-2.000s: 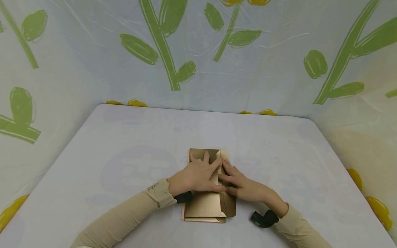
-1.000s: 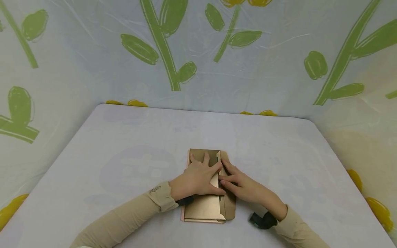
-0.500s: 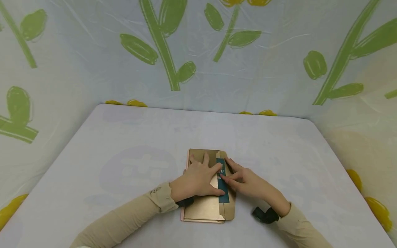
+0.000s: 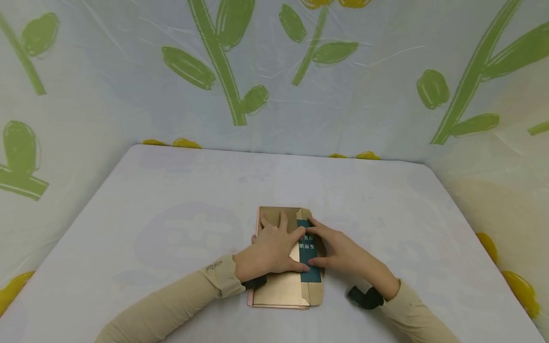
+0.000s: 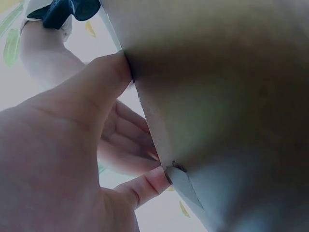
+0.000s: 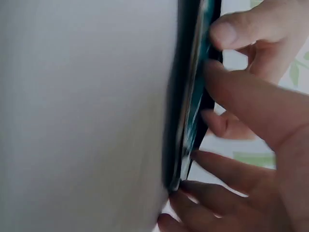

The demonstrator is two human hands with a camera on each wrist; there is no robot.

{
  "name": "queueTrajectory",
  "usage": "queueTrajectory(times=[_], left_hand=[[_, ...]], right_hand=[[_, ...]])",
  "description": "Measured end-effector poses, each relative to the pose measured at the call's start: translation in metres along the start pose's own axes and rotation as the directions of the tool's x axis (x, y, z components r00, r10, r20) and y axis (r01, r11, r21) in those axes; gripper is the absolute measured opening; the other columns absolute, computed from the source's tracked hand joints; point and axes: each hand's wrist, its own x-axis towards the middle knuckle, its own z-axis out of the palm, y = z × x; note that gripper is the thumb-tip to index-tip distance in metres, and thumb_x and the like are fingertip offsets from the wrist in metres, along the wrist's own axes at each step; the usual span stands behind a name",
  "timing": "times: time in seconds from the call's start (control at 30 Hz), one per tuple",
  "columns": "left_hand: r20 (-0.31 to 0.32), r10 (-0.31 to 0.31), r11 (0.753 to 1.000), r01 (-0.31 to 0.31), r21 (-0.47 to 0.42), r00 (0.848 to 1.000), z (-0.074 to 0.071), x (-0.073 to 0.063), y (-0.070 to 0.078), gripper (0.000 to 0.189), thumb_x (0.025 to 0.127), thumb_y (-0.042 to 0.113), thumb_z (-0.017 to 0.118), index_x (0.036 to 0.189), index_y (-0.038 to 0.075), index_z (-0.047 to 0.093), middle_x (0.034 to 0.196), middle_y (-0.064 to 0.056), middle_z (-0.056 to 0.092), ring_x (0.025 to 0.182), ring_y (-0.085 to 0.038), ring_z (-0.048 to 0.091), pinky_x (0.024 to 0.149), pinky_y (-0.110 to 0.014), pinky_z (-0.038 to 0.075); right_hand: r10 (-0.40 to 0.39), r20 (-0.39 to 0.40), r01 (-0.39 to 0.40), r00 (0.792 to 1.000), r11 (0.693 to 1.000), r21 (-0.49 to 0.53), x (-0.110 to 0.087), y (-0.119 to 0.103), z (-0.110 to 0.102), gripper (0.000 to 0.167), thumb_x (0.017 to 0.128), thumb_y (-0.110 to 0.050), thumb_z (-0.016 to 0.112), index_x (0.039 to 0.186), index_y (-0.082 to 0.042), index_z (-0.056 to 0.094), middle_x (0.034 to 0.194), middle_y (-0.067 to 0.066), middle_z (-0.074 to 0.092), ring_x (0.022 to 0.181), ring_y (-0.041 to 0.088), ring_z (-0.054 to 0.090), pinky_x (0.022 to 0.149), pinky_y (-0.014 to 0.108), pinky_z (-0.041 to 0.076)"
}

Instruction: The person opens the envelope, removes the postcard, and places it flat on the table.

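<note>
A gold paper envelope [image 4: 279, 291] lies flap side up near the table's front, its flap folded out to the right. My left hand [image 4: 273, 247] rests spread across it, thumb and index finger reaching the opening. A dark green card [image 4: 305, 255] with white characters sticks partly out of that opening; its other part is hidden inside. My right hand [image 4: 340, 250] grips the card from the right, thumb nearer me and index finger farther up. In the right wrist view, the right thumb [image 6: 224, 84] lies against the green card, with other fingers along the edge.
Beneath the gold envelope, pinkish and gold edges [image 4: 250, 303] of more flat pieces show at the left and front. A pale cloth covers the table [image 4: 171, 186]. Patterned sheets [image 4: 300, 114] with green leaves stand around it. A black device [image 4: 364, 297] sits at the right wrist.
The green card has come out of the envelope toward the right, with its characters now showing. My right hand has gone from touching the opening and flap to gripping the card. The left hand stays put.
</note>
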Motion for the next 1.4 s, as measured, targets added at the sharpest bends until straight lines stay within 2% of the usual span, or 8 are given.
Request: queueTrajectory(times=[0.07, 0.17, 0.43, 0.67, 0.8, 1.07, 1.27, 1.4], left_hand=[[0.0, 0.003, 1.0, -0.003, 0.007, 1.0, 0.0004, 0.0002, -0.0001, 0.096, 0.075, 0.086, 0.054, 0.154, 0.036, 0.03, 0.157, -0.027, 0.024, 0.126, -0.071, 0.03, 0.061, -0.055, 0.057], [0.007, 0.004, 1.0, -0.004, 0.012, 1.0, 0.0006, 0.001, -0.0002, 0.098, 0.074, 0.086, 0.053, 0.155, 0.037, 0.028, 0.158, -0.027, 0.024, 0.126, -0.07, 0.03, 0.061, -0.055, 0.057], [0.007, 0.01, 0.999, -0.01, 0.041, 1.0, 0.0017, 0.0025, -0.0004, 0.098, 0.074, 0.087, 0.052, 0.155, 0.038, 0.025, 0.157, -0.027, 0.024, 0.125, -0.07, 0.032, 0.06, -0.054, 0.057], [0.022, -0.009, 1.0, 0.009, 0.0, 1.0, 0.0001, 0.0014, -0.0001, 0.097, 0.074, 0.085, 0.055, 0.154, 0.038, 0.028, 0.158, -0.026, 0.023, 0.127, -0.07, 0.028, 0.066, -0.059, 0.056], [0.021, -0.011, 1.0, 0.011, 0.007, 1.0, -0.0007, 0.0004, 0.0, 0.096, 0.074, 0.085, 0.055, 0.154, 0.038, 0.03, 0.158, -0.025, 0.023, 0.128, -0.069, 0.03, 0.066, -0.058, 0.056], [0.017, -0.009, 1.0, 0.009, 0.017, 1.0, -0.0024, -0.0003, 0.0006, 0.093, 0.075, 0.084, 0.056, 0.151, 0.036, 0.035, 0.158, -0.026, 0.025, 0.126, -0.069, 0.033, 0.065, -0.057, 0.057], [0.009, -0.009, 1.0, 0.009, 0.027, 1.0, -0.0009, 0.0005, 0.0001, 0.092, 0.075, 0.085, 0.055, 0.151, 0.037, 0.034, 0.157, -0.026, 0.026, 0.126, -0.069, 0.033, 0.063, -0.057, 0.057], [0.0, 0.001, 0.999, -0.001, 0.042, 1.0, 0.0004, 0.0014, 0.0, 0.094, 0.075, 0.086, 0.054, 0.152, 0.038, 0.032, 0.157, -0.026, 0.027, 0.125, -0.069, 0.035, 0.061, -0.055, 0.057]], right_hand=[[0.008, 0.049, -0.009, 0.999, 1.0, 0.003, -0.0015, 0.0001, 0.0007, 0.075, 0.087, -0.027, 0.078, 0.15, -0.006, 0.042, 0.161, 0.022, 0.02, 0.144, 0.041, 0.026, 0.108, 0.057, 0.033], [0.009, 0.09, -0.009, 0.996, 1.0, 0.001, -0.0032, 0.0016, 0.0012, 0.083, 0.089, -0.032, 0.076, 0.155, -0.005, 0.033, 0.163, 0.021, 0.013, 0.146, 0.042, 0.02, 0.109, 0.059, 0.031], [0.02, 0.107, -0.02, 0.994, 1.0, 0.0, -0.0035, 0.0015, 0.0009, 0.084, 0.089, -0.036, 0.075, 0.153, -0.002, 0.033, 0.164, 0.018, 0.01, 0.147, 0.043, 0.013, 0.111, 0.061, 0.026], [0.067, 0.098, -0.064, 0.993, 0.997, -0.034, -0.0018, -0.0001, 0.0008, 0.087, 0.085, -0.038, 0.078, 0.152, -0.003, 0.036, 0.164, 0.015, 0.013, 0.148, 0.041, 0.013, 0.112, 0.059, 0.025], [0.084, 0.081, -0.081, 0.993, 0.996, -0.042, -0.0022, -0.0001, -0.0007, 0.088, 0.082, -0.04, 0.081, 0.15, -0.001, 0.039, 0.163, 0.017, 0.015, 0.148, 0.042, 0.014, 0.111, 0.06, 0.026], [0.11, 0.092, -0.108, 0.99, 0.994, -0.023, -0.0026, 0.0031, -0.0049, 0.088, 0.079, -0.032, 0.084, 0.147, 0.003, 0.041, 0.162, 0.018, 0.018, 0.148, 0.042, 0.013, 0.111, 0.061, 0.026], [0.114, 0.137, -0.118, 0.984, 0.993, 0.021, -0.0039, 0.0051, -0.0065, 0.092, 0.083, -0.033, 0.081, 0.154, -0.002, 0.032, 0.164, 0.017, 0.011, 0.148, 0.044, 0.008, 0.112, 0.064, 0.02], [0.062, 0.157, -0.066, 0.986, 0.998, 0.021, -0.0055, 0.0061, -0.0057, 0.095, 0.086, -0.033, 0.078, 0.157, -0.002, 0.022, 0.164, 0.02, 0.004, 0.148, 0.045, 0.003, 0.113, 0.065, 0.011]])
